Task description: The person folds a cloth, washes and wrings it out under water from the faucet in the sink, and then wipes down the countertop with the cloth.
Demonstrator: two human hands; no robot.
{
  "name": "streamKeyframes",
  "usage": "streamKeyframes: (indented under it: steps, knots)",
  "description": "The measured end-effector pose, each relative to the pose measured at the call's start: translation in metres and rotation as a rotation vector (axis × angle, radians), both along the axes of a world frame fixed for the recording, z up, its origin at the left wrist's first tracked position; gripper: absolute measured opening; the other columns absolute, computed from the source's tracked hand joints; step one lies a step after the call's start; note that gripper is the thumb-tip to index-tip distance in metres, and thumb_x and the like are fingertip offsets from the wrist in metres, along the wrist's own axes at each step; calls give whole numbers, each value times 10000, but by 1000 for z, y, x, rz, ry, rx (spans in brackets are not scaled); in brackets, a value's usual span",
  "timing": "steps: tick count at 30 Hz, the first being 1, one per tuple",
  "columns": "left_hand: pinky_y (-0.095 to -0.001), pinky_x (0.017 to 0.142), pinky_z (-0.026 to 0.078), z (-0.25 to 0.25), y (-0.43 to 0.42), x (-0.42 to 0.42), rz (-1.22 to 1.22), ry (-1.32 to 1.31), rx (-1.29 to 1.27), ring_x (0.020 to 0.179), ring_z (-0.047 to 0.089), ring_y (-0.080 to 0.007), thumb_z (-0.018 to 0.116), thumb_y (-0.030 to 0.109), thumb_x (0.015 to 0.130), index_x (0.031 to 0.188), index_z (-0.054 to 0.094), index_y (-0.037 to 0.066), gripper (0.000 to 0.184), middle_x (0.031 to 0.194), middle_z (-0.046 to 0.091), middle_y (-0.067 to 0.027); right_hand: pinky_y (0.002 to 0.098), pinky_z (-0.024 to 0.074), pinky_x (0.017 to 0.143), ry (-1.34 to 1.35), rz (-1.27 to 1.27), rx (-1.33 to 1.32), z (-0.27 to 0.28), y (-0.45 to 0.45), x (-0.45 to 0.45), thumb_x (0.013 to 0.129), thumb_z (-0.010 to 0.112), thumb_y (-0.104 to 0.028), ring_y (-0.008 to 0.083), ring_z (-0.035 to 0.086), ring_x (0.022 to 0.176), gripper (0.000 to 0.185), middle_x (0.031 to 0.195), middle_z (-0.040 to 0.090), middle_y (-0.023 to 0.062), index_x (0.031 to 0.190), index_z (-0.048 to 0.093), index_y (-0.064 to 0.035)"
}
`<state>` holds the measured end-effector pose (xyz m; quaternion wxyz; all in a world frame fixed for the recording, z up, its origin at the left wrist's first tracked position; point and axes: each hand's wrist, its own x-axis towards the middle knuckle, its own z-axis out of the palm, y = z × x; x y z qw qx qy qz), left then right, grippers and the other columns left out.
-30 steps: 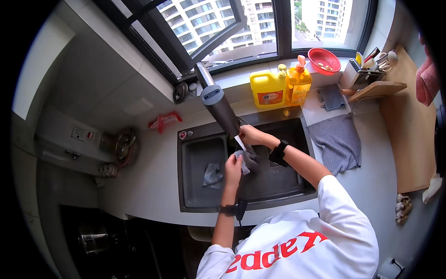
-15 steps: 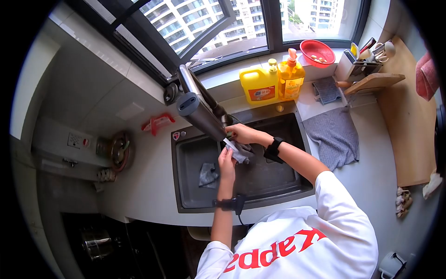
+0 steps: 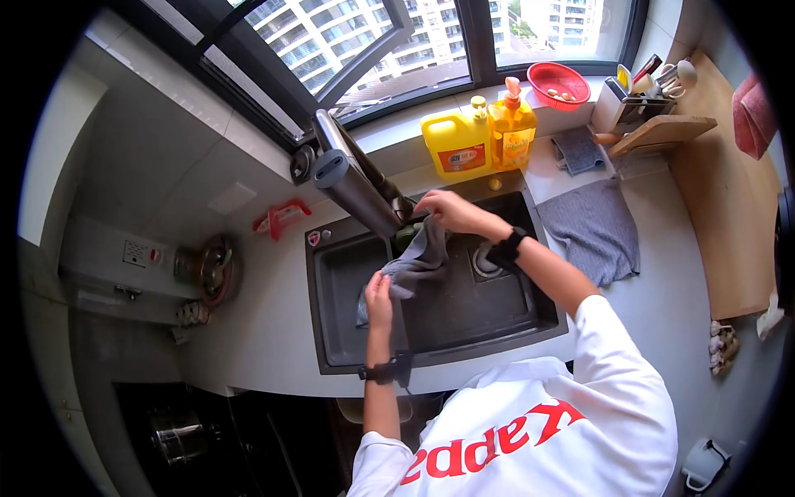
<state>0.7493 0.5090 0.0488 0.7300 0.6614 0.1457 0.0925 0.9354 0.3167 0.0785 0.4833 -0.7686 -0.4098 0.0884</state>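
A damp-looking grey cloth [image 3: 424,255] is spread between my two hands above the dark sink [image 3: 464,341]. My left hand [image 3: 379,296] pinches the cloth's lower left end, over the divider between the basins. Near the faucet [image 3: 360,195], my right hand [image 3: 451,213] grips the upper end, its fingers slightly blurred. Behind my left hand, part of a second grey cloth [image 3: 362,313] shows in the left basin. Something dark green [image 3: 406,237] sits under the faucet, half hidden by the held cloth. The drain [image 3: 486,262] is visible in the right basin.
A yellow jug [image 3: 458,145] and an orange soap bottle [image 3: 512,132] stand behind the sink. On the ledge is a red basket [image 3: 559,86]. A grey towel [image 3: 592,232] lies right of the sink, near a knife block [image 3: 621,108]. A red packet [image 3: 281,219] lies left.
The bunched cloth has been drawn out lengthwise. My left hand moved left and slightly down, my right hand up and right, away from each other. The drain has come into view.
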Motion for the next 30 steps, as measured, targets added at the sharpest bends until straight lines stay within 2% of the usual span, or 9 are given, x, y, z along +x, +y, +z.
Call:
streamKeyframes:
  steps: [6,11,15,18,21,24,25,27,30]
  knots:
    - [-190,671,371,21,31,-28,104,-13,307,755,438,-42,438,87,901,914,564,3,152,803,506,33,298,441,810,-48,-194,-16,22,-95,-3,714,478,139,243,531,922,360,1085,462,132,1034,581,9]
    - [-293,697,418,64,3,-36,-92,-95,847,763,526,-251,411,105,918,941,539,-24,184,870,511,-128,313,431,827,-260,-244,-115,14,-124,-17,731,512,104,304,518,952,261,1060,471,144,959,598,8]
    - [-258,711,402,68,-10,-39,-76,-83,857,787,506,-172,435,123,918,939,540,3,160,813,488,-97,331,443,790,-257,-285,-114,9,-135,-24,754,533,63,317,535,923,120,963,523,126,848,577,2]
    - [-253,707,404,64,0,-46,-221,201,772,814,497,-128,435,145,923,947,544,9,176,828,515,-73,368,464,732,-321,-306,-148,24,-137,-43,777,525,4,344,564,796,63,834,563,124,816,574,-2]
    - [-248,706,407,32,12,-49,-281,179,621,825,491,-93,443,162,921,958,551,11,189,863,546,-37,344,467,685,-239,-386,-79,16,-137,-54,798,505,-23,290,580,736,87,735,575,115,843,579,-8]
    - [-234,714,415,7,11,-48,-292,171,165,838,534,-93,432,163,918,982,550,2,209,904,583,-34,295,453,636,111,-381,-13,22,-138,-60,802,488,-32,183,562,681,127,713,579,90,886,576,5]
    - [-231,731,414,8,10,-48,-211,179,57,844,532,-96,433,160,916,983,549,4,206,911,581,-30,234,422,679,322,-322,14,28,-141,-55,804,491,-35,79,506,738,128,787,552,10,901,570,-8]
    - [-225,765,413,15,3,-48,-54,193,-161,857,530,-100,434,154,913,987,546,7,199,925,578,-23,220,413,689,462,-241,183,44,-142,-52,811,494,-54,74,503,751,132,819,553,0,911,573,-22]
    - [-225,791,413,24,13,-44,-80,185,-384,875,524,-93,432,146,909,1000,539,20,189,924,577,-29,202,407,719,666,-234,286,59,-144,-50,832,492,-97,59,503,778,158,873,558,-11,951,583,-49]
